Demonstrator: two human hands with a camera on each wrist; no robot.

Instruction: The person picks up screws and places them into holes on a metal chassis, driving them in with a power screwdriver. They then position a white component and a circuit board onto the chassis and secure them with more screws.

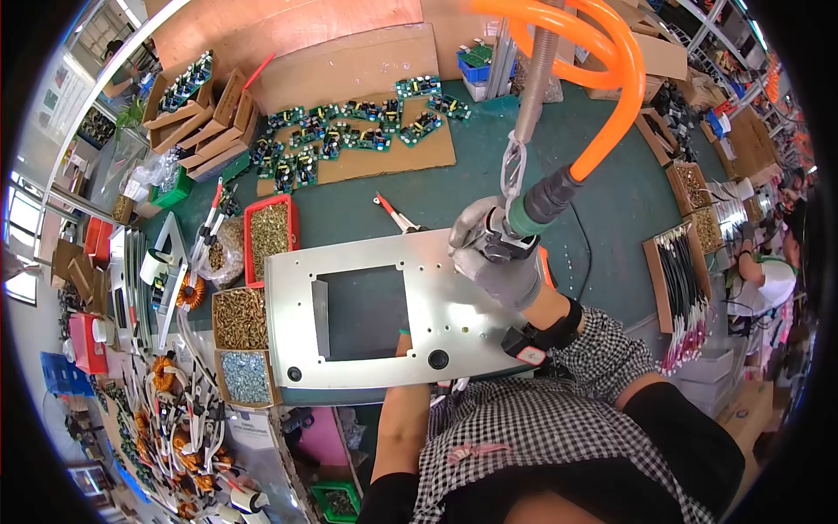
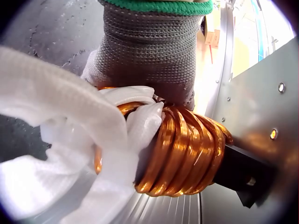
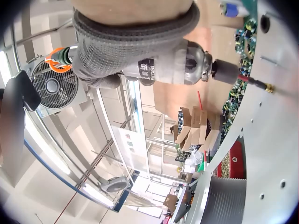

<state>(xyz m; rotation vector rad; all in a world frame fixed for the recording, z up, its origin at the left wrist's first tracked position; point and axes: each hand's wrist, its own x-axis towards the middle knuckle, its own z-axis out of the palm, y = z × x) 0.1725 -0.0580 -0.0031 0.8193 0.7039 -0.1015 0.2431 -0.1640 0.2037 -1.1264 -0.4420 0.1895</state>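
Note:
My right hand (image 1: 497,258), in a grey glove, grips a power screwdriver (image 3: 175,65) hung from above, with an orange air hose (image 1: 620,96). A brass-coloured screw (image 3: 269,87) sits at its bit tip, right by the face of a silver metal panel (image 1: 349,258) with a big square cutout. The panel hides most of my left hand in the head view. In the left wrist view, the gloved left hand (image 2: 149,56) holds a copper-wound coil (image 2: 182,151) close behind the panel, its fingertips hidden. The coil has white sleeved leads (image 2: 107,140) and a black bracket (image 2: 245,172).
Left of the panel stand a red bin (image 1: 247,229) and boxes of brass screws (image 1: 240,319) and silvery screws (image 1: 244,377). Circuit boards (image 1: 336,140) lie on cardboard at the back. Black cables (image 1: 681,279) fill a box at right. Further coils (image 1: 183,437) are piled at lower left.

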